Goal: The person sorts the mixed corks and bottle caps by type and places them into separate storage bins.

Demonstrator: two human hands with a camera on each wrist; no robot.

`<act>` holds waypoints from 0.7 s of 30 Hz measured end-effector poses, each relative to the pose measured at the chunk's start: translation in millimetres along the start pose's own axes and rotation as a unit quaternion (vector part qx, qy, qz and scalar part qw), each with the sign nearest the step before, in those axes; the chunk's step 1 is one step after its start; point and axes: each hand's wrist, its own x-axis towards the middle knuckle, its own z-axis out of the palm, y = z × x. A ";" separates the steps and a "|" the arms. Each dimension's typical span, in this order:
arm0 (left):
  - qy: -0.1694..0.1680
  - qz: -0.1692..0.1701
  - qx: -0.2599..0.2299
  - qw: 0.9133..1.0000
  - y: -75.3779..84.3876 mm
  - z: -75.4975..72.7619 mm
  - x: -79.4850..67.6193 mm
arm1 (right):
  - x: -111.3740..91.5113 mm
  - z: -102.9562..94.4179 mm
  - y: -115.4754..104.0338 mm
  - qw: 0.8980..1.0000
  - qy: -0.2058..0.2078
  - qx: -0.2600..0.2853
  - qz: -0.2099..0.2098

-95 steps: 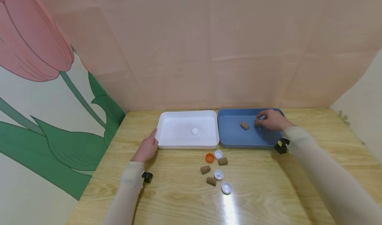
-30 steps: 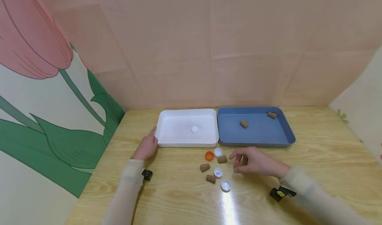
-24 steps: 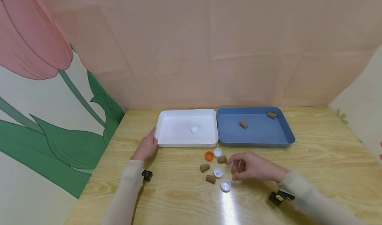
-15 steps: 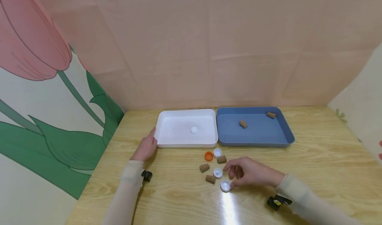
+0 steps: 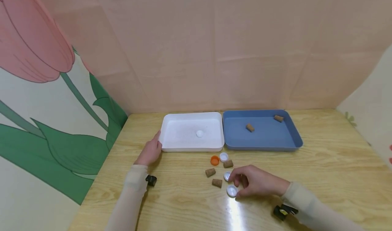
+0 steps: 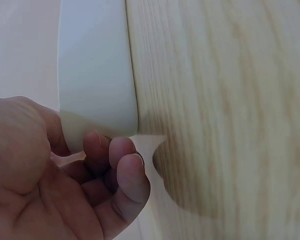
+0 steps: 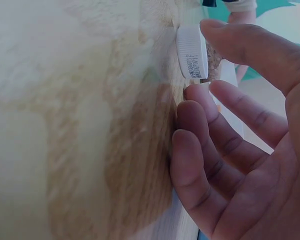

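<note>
In the head view, my left hand (image 5: 149, 151) holds the left side of the white tray (image 5: 177, 149); the left wrist view shows its thumb and curled fingers at the tray's corner. A round white piece (image 5: 199, 133) lies in that tray. Over the table my right hand (image 5: 258, 181) reaches with bent fingers, thumb and index apart. Its index finger meets a white bottle cap (image 5: 227, 176), which it partly covers. Beside the thumb lies another white bottle cap (image 5: 232, 191); the right wrist view shows a ribbed, date-printed cap (image 7: 192, 52) near the thumb tip.
A blue tray (image 5: 263, 147) with two corks (image 5: 249, 127) stands right of the white one. On the table in front lie an orange cap (image 5: 214, 160), a third white cap (image 5: 224, 157) and loose corks (image 5: 217, 183). A covered wall rises behind the trays.
My right hand has left a cork in the blue tray's far right corner and come down to the loose caps. The middle white cap has shifted slightly right. My left hand stays put.
</note>
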 end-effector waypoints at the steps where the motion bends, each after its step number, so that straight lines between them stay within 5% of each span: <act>1: -0.001 0.000 -0.001 1.000 0.2 0.2 -0.1 | -0.2 0.2 0.1 1.000 0.000 0.002 -0.001; 21: -0.004 -0.006 0.004 1.000 2.6 -1.4 -0.8 | 0.0 3.0 0.7 1.000 -0.004 -0.016 -0.021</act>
